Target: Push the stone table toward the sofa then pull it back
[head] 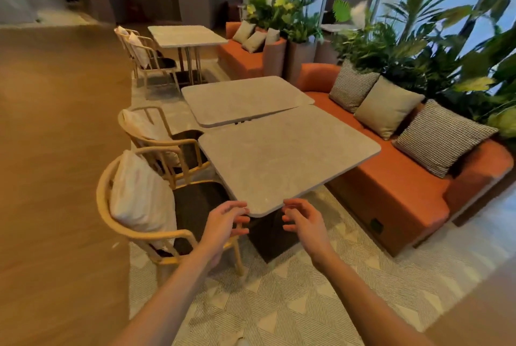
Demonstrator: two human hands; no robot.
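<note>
While neither hand had yet taken hold, the stone table (287,161) stood with its far edge overlapping the seat front of the orange sofa (391,186), its nearest rounded corner pointing at the person. That closeness to the sofa suggested, as a judgement only, that the table was either at the end of its push or awaiting its pull back. A second stone-topped table (245,99) sat just beyond the stone table, almost touching it along one edge, which would limit any sideways drift. Two wooden chairs (145,206) with pale cushions stood on the side of the stone table away from the sofa, the nearer one tucked close to the top. The left hand (226,222) was extended to the left of the table's near corner, fingers loosely curled and spread, grasping nothing; whether its fingertips brushed the edge could not be determined. The right hand (303,220) mirrored it on the other side of the corner, fingers likewise relaxed and half curled, clear of the slab. Both forearms reached forward, roughly level, wrists straight, palms facing each other across the corner, a pose suited to clasping the edge from both sides.
</note>
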